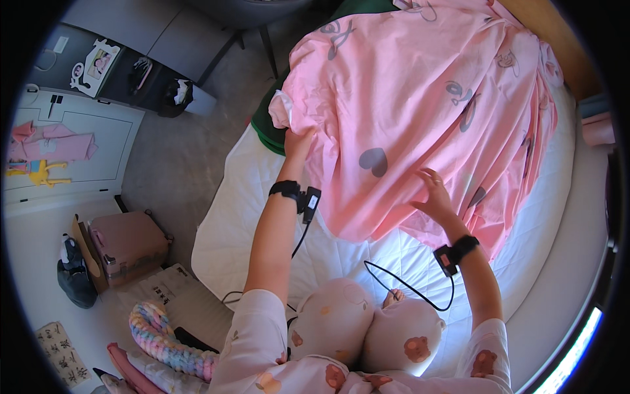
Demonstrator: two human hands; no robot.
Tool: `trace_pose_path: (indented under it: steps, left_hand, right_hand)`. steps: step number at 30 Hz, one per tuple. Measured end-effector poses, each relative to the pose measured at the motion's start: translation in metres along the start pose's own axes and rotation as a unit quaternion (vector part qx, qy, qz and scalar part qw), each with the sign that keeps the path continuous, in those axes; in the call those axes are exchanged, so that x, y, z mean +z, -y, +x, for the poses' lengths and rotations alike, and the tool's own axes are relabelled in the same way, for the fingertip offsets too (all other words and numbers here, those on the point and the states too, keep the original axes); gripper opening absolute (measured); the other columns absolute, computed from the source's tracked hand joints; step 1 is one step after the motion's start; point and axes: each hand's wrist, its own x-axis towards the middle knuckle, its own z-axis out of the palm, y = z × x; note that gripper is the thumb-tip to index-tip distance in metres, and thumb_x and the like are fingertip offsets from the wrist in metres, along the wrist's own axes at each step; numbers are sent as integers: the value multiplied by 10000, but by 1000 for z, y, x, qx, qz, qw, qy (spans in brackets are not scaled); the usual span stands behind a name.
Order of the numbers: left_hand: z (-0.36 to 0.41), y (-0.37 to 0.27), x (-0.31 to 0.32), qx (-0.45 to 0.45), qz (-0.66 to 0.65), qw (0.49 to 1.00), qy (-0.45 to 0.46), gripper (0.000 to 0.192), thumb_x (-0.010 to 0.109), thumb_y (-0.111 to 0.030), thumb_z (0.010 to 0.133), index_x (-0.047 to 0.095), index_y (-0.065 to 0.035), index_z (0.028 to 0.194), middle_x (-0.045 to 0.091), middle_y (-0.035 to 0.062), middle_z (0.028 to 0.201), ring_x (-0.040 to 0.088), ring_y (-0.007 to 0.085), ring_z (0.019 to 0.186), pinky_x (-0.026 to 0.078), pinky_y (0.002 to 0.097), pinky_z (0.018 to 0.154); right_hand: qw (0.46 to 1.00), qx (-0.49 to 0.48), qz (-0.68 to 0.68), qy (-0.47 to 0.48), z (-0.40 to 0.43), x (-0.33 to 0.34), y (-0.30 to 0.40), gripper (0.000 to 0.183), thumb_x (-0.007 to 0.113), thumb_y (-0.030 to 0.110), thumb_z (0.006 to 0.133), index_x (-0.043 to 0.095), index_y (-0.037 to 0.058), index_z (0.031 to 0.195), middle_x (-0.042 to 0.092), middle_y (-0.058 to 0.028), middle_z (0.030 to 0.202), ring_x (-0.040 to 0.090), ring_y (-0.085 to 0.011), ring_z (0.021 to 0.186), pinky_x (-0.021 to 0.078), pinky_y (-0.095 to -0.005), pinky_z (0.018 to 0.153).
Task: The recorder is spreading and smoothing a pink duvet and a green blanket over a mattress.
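A pink bed cover [389,88] with grey hearts and lettering lies rumpled over a quilted white mattress pad [221,216]. At its left edge my left hand [299,143] is closed on a bunched part of the fabric. My right hand [435,197] is over the lower middle of the cover, fingers spread and curved; whether the fingertips touch the cloth cannot be told. Each wrist wears a black strap with a small cabled device. Dark green cloth [268,125] shows beneath the cover's left side.
My knees, in printed pajamas, are on the bed. A black cable [408,283] loops near them. To the left stand a pink suitcase [130,246], a trash bin [197,98] and a chunky knitted multicolored item [167,340]. A wooden headboard [571,44] is at the upper right.
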Motion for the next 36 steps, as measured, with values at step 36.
trace_pose_path:
  steps: [36]
  left_hand:
    - [-42,77,-189,-172,147,972,-59,155,468,-71,627,601,-9,677,570,101,580,553,175,532,443,287,512]
  right_hand:
    - [963,143,225,-49,-22,21,-48,152,532,23,648,537,-9,797,524,-73,650,499,-153,623,402,-245,588]
